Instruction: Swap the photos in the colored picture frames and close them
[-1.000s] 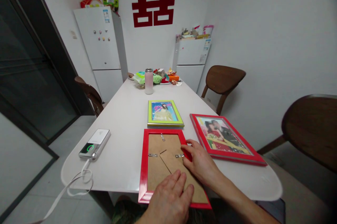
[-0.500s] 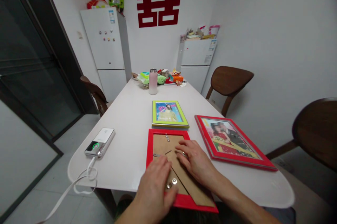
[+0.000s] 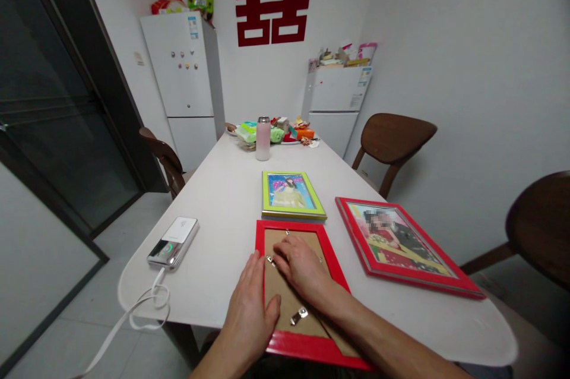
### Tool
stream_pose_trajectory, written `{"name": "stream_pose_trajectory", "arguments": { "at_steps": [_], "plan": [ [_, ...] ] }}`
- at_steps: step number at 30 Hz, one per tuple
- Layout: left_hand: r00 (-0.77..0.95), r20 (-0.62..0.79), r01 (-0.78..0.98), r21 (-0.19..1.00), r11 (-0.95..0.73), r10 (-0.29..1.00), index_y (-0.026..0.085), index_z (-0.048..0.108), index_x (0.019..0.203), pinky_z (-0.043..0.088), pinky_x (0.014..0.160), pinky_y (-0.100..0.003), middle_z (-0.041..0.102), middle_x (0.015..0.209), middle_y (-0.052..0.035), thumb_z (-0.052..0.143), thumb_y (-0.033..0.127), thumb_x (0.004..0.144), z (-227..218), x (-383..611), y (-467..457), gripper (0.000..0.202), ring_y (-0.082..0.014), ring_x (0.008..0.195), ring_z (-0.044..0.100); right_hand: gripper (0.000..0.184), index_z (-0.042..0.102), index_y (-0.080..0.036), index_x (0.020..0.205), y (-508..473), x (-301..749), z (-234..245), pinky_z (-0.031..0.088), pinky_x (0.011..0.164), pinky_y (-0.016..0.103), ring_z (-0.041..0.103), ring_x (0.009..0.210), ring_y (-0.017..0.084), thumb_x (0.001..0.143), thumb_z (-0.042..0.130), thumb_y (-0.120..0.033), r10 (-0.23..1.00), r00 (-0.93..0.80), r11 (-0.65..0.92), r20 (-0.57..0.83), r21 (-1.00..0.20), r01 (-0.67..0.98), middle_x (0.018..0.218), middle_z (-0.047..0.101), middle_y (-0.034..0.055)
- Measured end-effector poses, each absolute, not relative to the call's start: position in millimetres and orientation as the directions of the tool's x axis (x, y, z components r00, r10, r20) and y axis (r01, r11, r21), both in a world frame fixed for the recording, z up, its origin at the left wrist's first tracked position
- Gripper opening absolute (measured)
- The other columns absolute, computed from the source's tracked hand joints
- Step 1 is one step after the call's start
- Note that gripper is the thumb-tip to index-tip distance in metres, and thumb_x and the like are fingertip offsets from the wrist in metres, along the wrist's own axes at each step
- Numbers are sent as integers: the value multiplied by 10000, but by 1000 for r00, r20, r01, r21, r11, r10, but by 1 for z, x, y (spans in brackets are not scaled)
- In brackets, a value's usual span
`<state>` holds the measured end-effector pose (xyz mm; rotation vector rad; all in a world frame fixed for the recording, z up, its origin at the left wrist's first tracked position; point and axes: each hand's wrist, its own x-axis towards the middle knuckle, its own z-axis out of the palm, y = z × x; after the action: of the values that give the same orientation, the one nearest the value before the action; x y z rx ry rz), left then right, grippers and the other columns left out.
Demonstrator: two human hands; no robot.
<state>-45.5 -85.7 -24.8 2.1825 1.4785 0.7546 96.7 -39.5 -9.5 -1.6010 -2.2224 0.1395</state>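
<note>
A red picture frame [image 3: 307,343] lies face down at the table's near edge, its brown backing board [image 3: 291,302] showing. My left hand [image 3: 252,302] rests along the frame's left side, fingers stretched out and thumb apart over the board. Reaching across the board, my right hand [image 3: 303,266] has its fingertips bent together at a small metal clip [image 3: 270,261] by the left inner edge; they partly cover it. Another metal clip [image 3: 299,315] sits on the board's lower part. The stand leg [image 3: 342,337] of the backing is mostly hidden under my right forearm.
A green picture frame [image 3: 294,211] lies just beyond, and a larger red picture frame [image 3: 365,248] is to the right. A power bank [image 3: 173,242] with a white cable [image 3: 111,337] lies left. Farther back stand a pink bottle [image 3: 263,140] and snack packets [image 3: 305,134]. Wooden chairs [image 3: 396,135] flank the table.
My right hand has moved left across the backing board, from its right half to the clip at the left edge. My left hand has shifted onto the frame's left side, uncovering the lower board.
</note>
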Motion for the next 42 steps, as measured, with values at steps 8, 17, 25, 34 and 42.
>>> {"name": "stream_pose_trajectory", "arguments": {
  "at_steps": [8,17,25,34,42],
  "plan": [
    [305,218,719,585,-374,927,17,303,1223,261,991,-401,314,1301,-179,430,146,670,-27,-43,-84,582,-227,1207,269,264,607,-119,917,-18,118,-16,346,720,295,458,790,187,788,389,-194,949,-150,235,278,-303,924,811,540,94],
    [271,224,697,625,-352,936,67,322,1220,272,983,-408,337,1296,-152,420,143,688,-24,-42,-84,547,-224,1194,296,266,574,-176,979,-63,132,6,353,811,296,447,920,171,738,466,-207,910,-342,413,233,-453,790,987,519,71],
    [250,238,682,645,-345,939,77,336,1215,272,982,-402,364,1281,-141,422,157,693,-24,-38,-84,534,-222,1184,313,244,608,-249,909,-104,138,8,342,824,345,438,939,196,672,549,-255,891,-426,447,156,-462,766,1008,505,53],
    [218,239,639,698,-324,946,90,341,1214,269,979,-400,379,1272,-134,434,204,727,-24,-39,-84,509,-211,1171,333,449,530,-164,1049,-98,143,1,370,806,323,465,904,202,600,529,-187,976,-163,214,147,-470,856,974,528,89],
    [88,112,214,968,-129,990,159,531,931,332,909,-391,538,1092,-83,529,304,692,-4,-39,-76,279,-244,1072,441,386,561,-171,987,-99,131,31,364,842,331,468,931,199,603,529,-191,956,-160,267,247,-498,825,989,528,83]
  ]
}}
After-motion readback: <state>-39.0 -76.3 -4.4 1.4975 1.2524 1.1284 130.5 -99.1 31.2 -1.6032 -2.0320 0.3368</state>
